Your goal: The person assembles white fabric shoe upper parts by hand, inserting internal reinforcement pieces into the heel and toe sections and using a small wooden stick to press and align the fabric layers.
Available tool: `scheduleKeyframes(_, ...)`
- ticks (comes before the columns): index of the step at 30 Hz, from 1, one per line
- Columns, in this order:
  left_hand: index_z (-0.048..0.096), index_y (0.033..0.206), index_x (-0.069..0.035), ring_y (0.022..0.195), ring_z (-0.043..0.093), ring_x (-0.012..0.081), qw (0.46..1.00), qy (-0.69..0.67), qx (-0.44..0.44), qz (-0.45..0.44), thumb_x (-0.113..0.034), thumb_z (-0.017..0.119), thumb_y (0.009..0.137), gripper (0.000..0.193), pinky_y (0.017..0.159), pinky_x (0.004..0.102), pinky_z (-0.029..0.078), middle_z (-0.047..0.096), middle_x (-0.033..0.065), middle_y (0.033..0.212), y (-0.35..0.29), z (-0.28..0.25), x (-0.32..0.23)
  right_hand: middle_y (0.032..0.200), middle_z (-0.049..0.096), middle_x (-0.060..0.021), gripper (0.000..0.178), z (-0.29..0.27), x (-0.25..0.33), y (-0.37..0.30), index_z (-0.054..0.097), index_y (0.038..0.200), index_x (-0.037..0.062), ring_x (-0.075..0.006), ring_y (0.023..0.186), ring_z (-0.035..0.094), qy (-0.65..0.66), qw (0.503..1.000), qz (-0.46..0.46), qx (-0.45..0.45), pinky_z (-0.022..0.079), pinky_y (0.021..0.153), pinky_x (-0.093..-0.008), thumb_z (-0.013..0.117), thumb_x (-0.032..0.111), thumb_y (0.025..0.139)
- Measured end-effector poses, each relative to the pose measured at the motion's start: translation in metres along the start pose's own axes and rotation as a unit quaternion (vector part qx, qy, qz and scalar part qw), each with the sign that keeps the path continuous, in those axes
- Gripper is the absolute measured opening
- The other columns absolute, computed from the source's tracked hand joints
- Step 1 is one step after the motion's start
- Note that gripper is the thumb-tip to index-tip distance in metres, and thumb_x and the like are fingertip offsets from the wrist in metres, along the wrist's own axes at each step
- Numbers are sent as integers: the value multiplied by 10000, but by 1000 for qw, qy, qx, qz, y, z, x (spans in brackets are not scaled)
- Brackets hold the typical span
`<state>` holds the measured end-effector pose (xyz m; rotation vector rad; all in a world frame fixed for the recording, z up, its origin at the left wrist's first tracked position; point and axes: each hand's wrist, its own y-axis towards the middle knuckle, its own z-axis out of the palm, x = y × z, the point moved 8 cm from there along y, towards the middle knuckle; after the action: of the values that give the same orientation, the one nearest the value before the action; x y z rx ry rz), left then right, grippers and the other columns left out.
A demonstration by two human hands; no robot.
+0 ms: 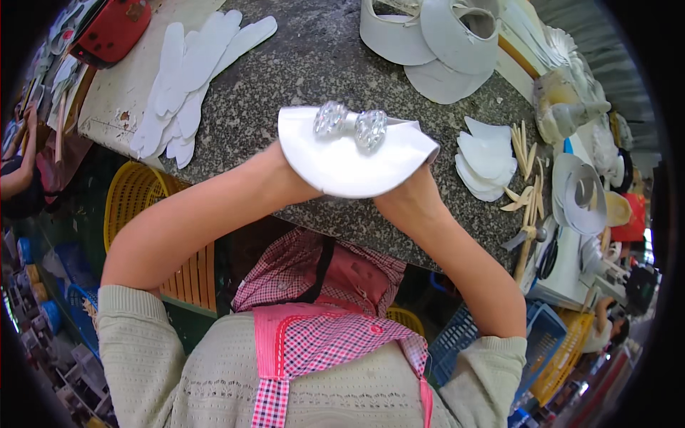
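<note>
A white curved shoe upper [349, 160] with a sparkling jewelled bow [349, 125] on its upper edge is held up over the speckled stone worktop [300, 50]. My left hand [291, 173] reaches behind its left side, and my right hand [412, 191] grips it from behind at the right. The upper covers the fingers of both hands. To the right lie a fanned stack of small white pieces [487, 162] and several pale wooden sticks [526, 153]. A hammer [529, 233] rests by the worktop's right edge.
White insole-shaped pieces [196, 68] lie at the far left, near a red container [114, 32]. More white uppers [457, 46] sit at the back. A squeeze bottle [571, 107] stands right; a yellow basket [128, 196] sits below left. Other people work at both sides.
</note>
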<state>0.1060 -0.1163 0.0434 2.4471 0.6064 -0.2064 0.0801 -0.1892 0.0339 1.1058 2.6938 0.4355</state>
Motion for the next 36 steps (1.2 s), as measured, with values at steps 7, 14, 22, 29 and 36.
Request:
scheduleKeyframes(7, 569, 983, -8, 876, 584, 293, 966, -57, 214, -136, 36, 495, 738, 260, 736, 367, 469, 566, 119, 938, 17, 14, 27, 903, 526, -157, 198, -11, -18, 2, 589, 846, -47, -281, 763, 565, 93, 992, 85, -13, 497, 648, -341, 543, 40, 674)
scheduleKeyframes(14, 614, 919, -65, 863, 580, 277, 960, -46, 212, -174, -168, 595, 819, 145, 755, 372, 467, 567, 68, 895, 18, 22, 29, 824, 557, -149, 106, -9, -36, 5, 576, 767, -24, -301, 721, 602, 121, 981, 149, -10, 508, 633, -361, 560, -4, 665)
scheduleKeyframes(22, 570, 873, -40, 832, 592, 259, 985, 47, 147, -80, -166, 614, 775, 165, 715, 353, 497, 566, 74, 858, 17, 22, 22, 807, 571, -136, 81, -4, -36, 10, 583, 741, 1, -284, 716, 619, 99, 983, 156, 20, 513, 604, -362, 585, 16, 662)
scheduleKeyframes(29, 517, 906, -12, 780, 602, 291, 980, 87, 77, -160, -97, 625, 728, 225, 675, 373, 500, 574, 125, 833, 21, 19, 29, 776, 593, -105, 96, -1, -41, 14, 608, 810, 43, -292, 676, 604, 52, 974, 219, 25, 493, 578, -370, 628, 105, 738)
scheduleKeyframes(36, 585, 1003, -53, 782, 601, 306, 986, -80, 40, -141, -97, 609, 794, 215, 692, 368, 469, 621, 121, 884, 15, 9, 21, 762, 553, -69, 82, -3, -38, 1, 525, 752, 58, -212, 664, 598, 19, 983, 168, -68, 490, 534, -309, 569, 78, 686)
